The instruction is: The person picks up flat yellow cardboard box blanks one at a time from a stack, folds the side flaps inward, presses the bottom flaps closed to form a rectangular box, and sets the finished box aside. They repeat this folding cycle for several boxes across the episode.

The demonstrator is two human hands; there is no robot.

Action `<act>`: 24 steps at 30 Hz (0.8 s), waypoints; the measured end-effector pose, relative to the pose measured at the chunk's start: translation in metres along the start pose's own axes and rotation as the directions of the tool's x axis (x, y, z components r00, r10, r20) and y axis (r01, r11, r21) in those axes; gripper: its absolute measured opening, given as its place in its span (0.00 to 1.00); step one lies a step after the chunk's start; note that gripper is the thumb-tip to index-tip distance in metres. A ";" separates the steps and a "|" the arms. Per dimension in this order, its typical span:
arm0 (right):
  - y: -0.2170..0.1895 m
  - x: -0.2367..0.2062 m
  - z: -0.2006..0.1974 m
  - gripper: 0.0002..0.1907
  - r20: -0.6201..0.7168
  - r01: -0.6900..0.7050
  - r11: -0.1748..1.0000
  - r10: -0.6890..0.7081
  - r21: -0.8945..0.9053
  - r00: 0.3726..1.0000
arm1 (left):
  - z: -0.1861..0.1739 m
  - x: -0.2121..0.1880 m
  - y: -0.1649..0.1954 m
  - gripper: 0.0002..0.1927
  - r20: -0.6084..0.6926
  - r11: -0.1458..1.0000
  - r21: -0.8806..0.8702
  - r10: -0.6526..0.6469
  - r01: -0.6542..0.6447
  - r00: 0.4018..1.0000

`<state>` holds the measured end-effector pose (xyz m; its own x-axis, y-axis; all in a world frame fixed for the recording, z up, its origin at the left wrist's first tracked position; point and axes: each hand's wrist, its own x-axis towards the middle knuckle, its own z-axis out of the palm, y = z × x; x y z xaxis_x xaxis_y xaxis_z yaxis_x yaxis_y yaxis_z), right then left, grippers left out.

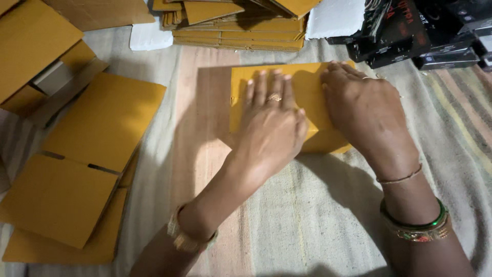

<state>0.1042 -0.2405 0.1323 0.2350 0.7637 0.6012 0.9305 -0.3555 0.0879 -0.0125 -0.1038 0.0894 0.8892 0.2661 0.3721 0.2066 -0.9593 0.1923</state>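
Yellow cardboard box (313, 97) under both palms, left hand (271, 125) and right hand (361, 105) pressing flat, fingers spread.

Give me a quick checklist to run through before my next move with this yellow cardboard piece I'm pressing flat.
1. Left hand flat on the yellow cardboard piece: ok, palm down, fingers spread.
2. Right hand on the same piece: ok, it presses the right side.
3. Piece lies flat on the striped cloth: cannot tell, the hands hide much of it.
4. Flat yellow cartons lying at the left: ok.
5. Black boxes apart from the hands: ok, stacked at the upper right.
6. White foam sheet apart from the piece: ok, it lies above it.
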 end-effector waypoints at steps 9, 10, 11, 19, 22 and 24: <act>0.005 0.000 0.002 0.09 0.172 -0.079 0.993 0.093 -0.088 0.981 | -0.003 0.060 0.012 0.35 0.411 1.000 0.026 -0.010 -0.001 0.911; 0.004 -0.001 0.003 0.09 0.129 -0.049 0.997 0.057 -0.064 0.990 | -0.004 0.058 0.010 0.35 0.430 0.998 0.059 -0.027 0.001 0.902; 0.003 -0.003 0.002 0.10 0.086 -0.019 0.999 0.022 -0.042 0.996 | -0.006 0.054 0.006 0.37 0.402 0.998 0.052 -0.046 0.027 0.915; 0.007 0.018 0.026 0.22 0.270 -0.067 0.996 0.083 -0.067 0.959 | -0.010 0.041 -0.014 0.39 0.274 0.989 0.047 -0.151 0.144 0.950; 0.011 0.023 0.033 0.25 0.345 -0.142 0.988 0.110 0.068 0.932 | -0.003 0.039 -0.014 0.38 0.218 0.988 0.033 -0.153 0.149 0.964; 0.012 0.020 0.034 0.26 0.345 -0.158 0.981 0.111 0.111 0.932 | -0.001 0.038 -0.014 0.38 0.197 0.991 0.045 -0.136 0.130 0.971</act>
<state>0.1295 -0.2112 0.1181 0.4194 0.8580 0.2966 0.9070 -0.4097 -0.0974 0.0182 -0.0804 0.1016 0.9156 0.3703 0.1566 0.3382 -0.9201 0.1977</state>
